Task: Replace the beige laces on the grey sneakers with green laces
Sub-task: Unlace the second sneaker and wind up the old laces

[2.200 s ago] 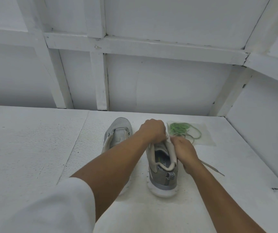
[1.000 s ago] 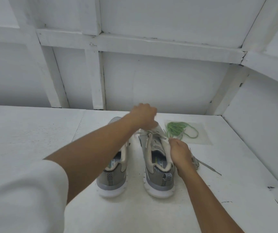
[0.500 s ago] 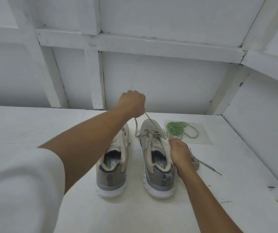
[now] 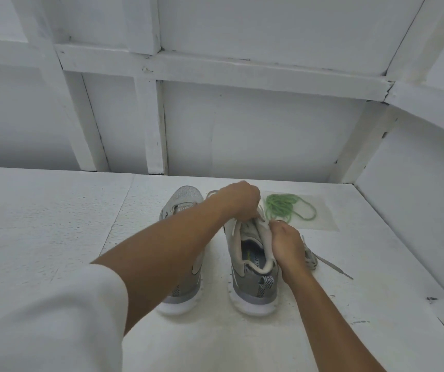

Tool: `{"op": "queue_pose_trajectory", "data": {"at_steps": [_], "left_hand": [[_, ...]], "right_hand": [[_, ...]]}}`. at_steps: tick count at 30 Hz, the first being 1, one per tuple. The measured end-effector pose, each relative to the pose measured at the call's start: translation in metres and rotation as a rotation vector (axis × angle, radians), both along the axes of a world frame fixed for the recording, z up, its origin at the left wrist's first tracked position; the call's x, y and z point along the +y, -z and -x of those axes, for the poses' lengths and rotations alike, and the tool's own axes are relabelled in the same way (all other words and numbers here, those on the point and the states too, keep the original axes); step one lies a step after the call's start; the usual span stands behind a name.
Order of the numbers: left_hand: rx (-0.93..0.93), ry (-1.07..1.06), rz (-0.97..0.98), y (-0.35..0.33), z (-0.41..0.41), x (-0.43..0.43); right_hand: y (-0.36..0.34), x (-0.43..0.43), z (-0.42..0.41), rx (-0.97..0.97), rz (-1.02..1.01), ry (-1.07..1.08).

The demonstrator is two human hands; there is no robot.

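1. White table [image 4: 54,224] before a framed white wall [image 4: 242,130].
2. Grey sneakers, heels toward the viewer: left sneaker [image 4: 186,200] at 9 o'clock of right sneaker [image 4: 253,288].
3. Left hand [image 4: 239,200], fingers curled, pinches the beige lace [image 4: 260,210] over the right sneaker's eyelets.
4. Right hand [image 4: 286,242] grips that sneaker's 3 o'clock side.
5. Green laces [image 4: 282,206] lie coiled on a clear sheet [image 4: 322,221] at 1 o'clock; a loose lace [image 4: 312,260] lies at 3 o'clock.

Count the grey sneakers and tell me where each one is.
2. The left sneaker stands partly behind the left forearm; the right sneaker stands beside it, nearer the green laces. No others show.
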State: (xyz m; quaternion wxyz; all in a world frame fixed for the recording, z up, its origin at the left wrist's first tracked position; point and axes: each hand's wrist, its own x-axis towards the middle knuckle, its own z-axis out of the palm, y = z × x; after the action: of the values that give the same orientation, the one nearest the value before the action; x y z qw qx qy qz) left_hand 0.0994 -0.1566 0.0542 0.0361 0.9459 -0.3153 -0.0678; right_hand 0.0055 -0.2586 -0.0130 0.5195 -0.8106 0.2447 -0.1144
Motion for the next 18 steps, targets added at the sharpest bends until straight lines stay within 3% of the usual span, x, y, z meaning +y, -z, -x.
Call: {"op": "queue_pose_trajectory", "data": {"at_steps": [9,15,18], "left_hand": [[-0.007,-0.158,0.159,-0.035,-0.037,0.044],[-0.135,-0.388,0.424,-0.062,-0.054,0.070],[-0.132,-0.390,0.446,-0.070,-0.049,0.076]], "right_hand": [[0.002,-0.001,-0.001,-0.003,-0.002,0.012],[0.004,-0.002,-0.002,0.005,-0.017,0.012],[0.004,-0.001,-0.002,0.004,-0.026,0.013]]}}
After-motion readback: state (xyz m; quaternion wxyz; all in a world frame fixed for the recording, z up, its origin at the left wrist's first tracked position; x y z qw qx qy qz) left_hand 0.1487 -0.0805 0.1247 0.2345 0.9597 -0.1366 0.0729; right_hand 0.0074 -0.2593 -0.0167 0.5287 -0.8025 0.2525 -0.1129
